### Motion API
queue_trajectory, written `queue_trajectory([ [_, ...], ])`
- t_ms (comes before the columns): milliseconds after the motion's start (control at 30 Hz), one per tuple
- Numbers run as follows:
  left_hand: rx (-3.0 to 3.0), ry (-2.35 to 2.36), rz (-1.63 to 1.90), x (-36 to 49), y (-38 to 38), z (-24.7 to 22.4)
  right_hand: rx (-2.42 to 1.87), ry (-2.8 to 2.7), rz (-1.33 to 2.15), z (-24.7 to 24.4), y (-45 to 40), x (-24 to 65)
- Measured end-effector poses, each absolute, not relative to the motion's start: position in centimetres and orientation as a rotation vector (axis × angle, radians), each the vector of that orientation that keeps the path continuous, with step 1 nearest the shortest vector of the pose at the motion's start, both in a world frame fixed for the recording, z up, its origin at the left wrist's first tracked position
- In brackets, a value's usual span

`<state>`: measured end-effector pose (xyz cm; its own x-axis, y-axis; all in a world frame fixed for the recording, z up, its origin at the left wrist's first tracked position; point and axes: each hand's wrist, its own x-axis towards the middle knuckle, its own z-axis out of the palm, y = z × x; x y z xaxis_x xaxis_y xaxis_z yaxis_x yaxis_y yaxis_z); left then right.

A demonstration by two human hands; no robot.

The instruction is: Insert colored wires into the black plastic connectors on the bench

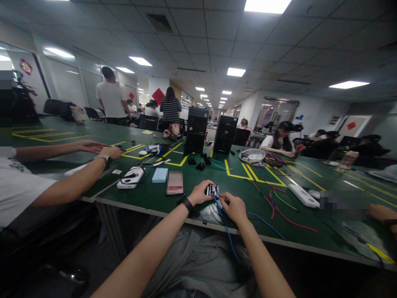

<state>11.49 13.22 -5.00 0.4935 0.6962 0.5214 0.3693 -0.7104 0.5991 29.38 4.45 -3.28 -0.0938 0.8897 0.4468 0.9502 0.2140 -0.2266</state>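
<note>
Near the front table edge, my left hand grips a small white-and-black electrical component by its left side. Blue wires run from its face down over the edge. My right hand is closed, thumb and fingers pinching at a blue wire just right of the component; the fingertips are partly hidden. Another blue wire trails right across the green table. Red wires and a yellow-green wire lie farther right.
A blue case, a white power bank and a pinkish box lie left. Two black computer towers stand behind. A white basket and another white device are right. A co-worker's hands reach in from the left.
</note>
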Motion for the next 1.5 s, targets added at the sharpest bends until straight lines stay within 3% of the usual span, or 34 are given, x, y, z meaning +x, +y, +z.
queue_trajectory([
  [1500,2.397,1.054,0.994,11.7,11.7,-3.3,-1.664,-2.101,-0.247,-3.4,4.7,29.5],
])
